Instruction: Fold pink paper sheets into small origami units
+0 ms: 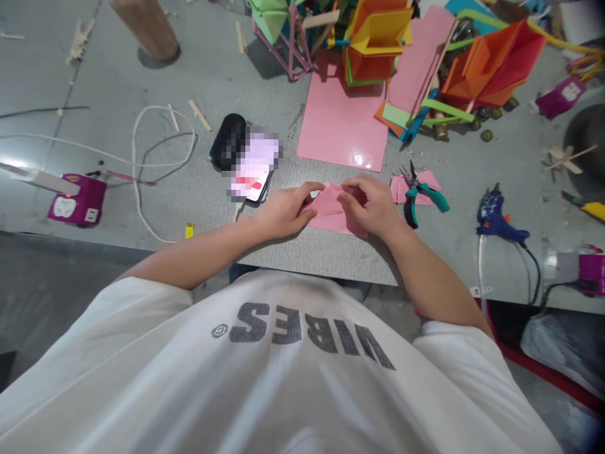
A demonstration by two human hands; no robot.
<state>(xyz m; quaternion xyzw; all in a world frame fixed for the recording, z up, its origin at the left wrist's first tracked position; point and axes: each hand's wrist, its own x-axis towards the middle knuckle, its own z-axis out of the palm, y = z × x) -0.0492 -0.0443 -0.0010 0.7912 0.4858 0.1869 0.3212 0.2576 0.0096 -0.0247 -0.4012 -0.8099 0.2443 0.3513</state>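
Near the front edge of the grey table, a partly folded piece of pink paper (329,205) is between my two hands. My left hand (288,211) pinches its left side with thumb and fingers. On the right side, my right hand (371,202) grips the paper, thumb on top near a raised fold. A larger pink sheet (343,126) lies flat just beyond. Teal-handled pliers (416,192) rest on small pink scraps (430,183) to the right of my right hand. A lit phone (255,167) lies beyond my left hand.
Colourful folded paper pieces (491,66) crowd the back right. A blue glue gun (498,217) with its cable is at the right. At the left are a purple box (78,200), a white cable (137,164) and a brown bottle (149,28); a black case (228,140) touches the phone.
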